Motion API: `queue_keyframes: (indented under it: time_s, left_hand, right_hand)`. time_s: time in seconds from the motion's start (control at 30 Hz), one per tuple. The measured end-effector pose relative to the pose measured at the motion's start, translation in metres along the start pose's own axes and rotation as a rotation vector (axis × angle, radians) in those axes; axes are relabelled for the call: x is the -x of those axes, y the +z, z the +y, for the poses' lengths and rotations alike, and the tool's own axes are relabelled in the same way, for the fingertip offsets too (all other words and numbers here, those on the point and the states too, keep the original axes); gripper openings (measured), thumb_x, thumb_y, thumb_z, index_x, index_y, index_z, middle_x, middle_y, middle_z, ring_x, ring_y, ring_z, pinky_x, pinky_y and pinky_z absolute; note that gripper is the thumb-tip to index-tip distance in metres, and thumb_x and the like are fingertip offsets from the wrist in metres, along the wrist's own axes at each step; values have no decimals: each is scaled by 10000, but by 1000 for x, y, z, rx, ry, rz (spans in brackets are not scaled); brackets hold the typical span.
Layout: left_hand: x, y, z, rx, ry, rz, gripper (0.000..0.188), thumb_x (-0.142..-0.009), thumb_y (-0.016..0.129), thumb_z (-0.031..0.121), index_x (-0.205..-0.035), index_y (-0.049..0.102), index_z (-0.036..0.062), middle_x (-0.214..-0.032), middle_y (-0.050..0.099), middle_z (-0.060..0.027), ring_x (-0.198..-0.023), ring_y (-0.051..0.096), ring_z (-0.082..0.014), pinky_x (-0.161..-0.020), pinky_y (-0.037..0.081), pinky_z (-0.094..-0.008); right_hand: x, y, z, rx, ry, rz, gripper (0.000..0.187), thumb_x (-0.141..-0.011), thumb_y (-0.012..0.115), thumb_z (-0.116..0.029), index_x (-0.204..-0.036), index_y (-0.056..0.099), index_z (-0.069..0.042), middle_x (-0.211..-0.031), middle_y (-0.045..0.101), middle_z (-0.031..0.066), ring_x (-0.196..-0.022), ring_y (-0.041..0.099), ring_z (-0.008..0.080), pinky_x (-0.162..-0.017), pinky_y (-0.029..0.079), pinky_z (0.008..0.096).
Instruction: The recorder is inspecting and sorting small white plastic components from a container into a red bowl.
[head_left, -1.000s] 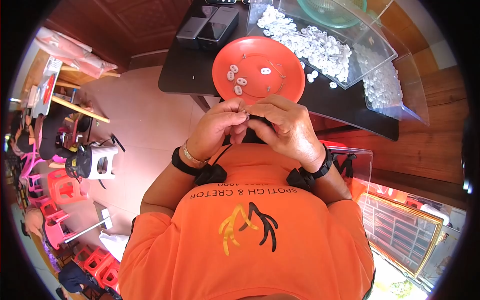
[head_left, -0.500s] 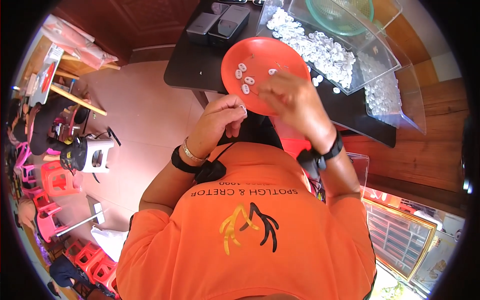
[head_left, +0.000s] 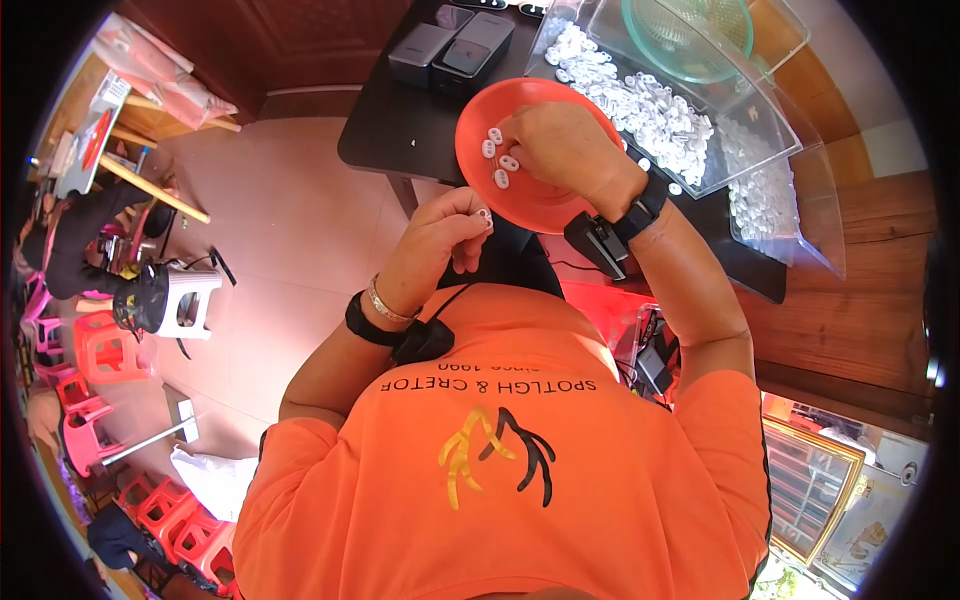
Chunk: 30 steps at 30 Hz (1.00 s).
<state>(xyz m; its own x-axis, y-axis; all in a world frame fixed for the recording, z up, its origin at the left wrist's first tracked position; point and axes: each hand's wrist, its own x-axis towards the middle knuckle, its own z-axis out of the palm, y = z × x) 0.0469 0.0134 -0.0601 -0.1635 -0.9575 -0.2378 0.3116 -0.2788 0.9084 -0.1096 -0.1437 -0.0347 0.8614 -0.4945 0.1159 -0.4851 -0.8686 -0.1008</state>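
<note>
My left hand (head_left: 438,238) is closed in front of my belly, with a small white oval piece with holes (head_left: 486,217) pinched between thumb and forefinger. Over the red plate (head_left: 530,213), my right hand (head_left: 562,148) reaches down with its fingers bent together. Its fingertips are hidden behind the hand, so whatever they pinch does not show. Several similar white oval pieces (head_left: 502,178) lie on the plate's left side, close to the right fingers. Thin, thread-like bits lie among them, too small to name.
The plate rests at the near edge of a black table (head_left: 385,140). Farther right, a clear box (head_left: 700,180) holds a heap of white pieces (head_left: 650,100) and a green basket (head_left: 700,60). Grey boxy devices (head_left: 475,48) stand at the back. Stools (head_left: 110,350) are at left.
My right hand has moved up and slightly left, deeper over the plate, with its forearm swinging outward. My left hand keeps its pinch and has hardly moved. The view has shifted slightly.
</note>
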Motion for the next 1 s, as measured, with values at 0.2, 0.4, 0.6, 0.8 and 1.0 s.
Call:
queue_keyframes:
  time_s: [0.2, 0.4, 0.6, 0.8, 1.0]
  left_hand:
    - [0, 1, 1, -13, 1, -6, 141, -881, 487, 164, -794, 511, 57, -644, 478, 5, -539, 501, -93, -483, 376, -205]
    - [3, 4, 6, -7, 17, -11, 134, -880, 485, 167, -811, 511, 56, -640, 475, 4, -543, 495, -92, -487, 370, -202]
    - [2, 11, 11, -11, 102, 43, 145, -898, 478, 191, -831, 512, 67, -628, 454, 8, -531, 472, -93, -479, 348, -211]
    - [-4, 28, 16, -74, 191, 48, 139, -901, 499, 190, -840, 517, 66, -618, 460, 24, -523, 458, -58, -465, 326, -195]
    - [0, 43, 19, -248, 279, 60, 200, -926, 486, 228, -824, 497, 56, -600, 421, 22, -526, 424, -74, -494, 318, -209]
  right_hand:
    - [-11, -2, -9, 106, 4, -104, 144, -750, 586, -110, -853, 652, -35, -815, 651, 135, -791, 627, 318, -697, 493, 413]
    - [-7, -6, -8, 28, 72, -78, 147, -731, 575, -112, -828, 625, -14, -795, 644, 157, -760, 615, 346, -677, 490, 418]
    - [26, -33, -3, -500, 208, 155, 124, -793, 598, -71, -878, 610, 18, -706, 604, 80, -658, 593, 168, -627, 480, 295]
    - [63, -36, -22, -1287, 395, 180, 121, -882, 587, -41, -987, 629, 3, -830, 619, 20, -703, 562, 76, -661, 470, 213]
    - [82, -31, -48, -1555, 418, 275, 114, -892, 635, -128, -922, 648, -18, -742, 608, -4, -647, 545, 56, -598, 476, 206]
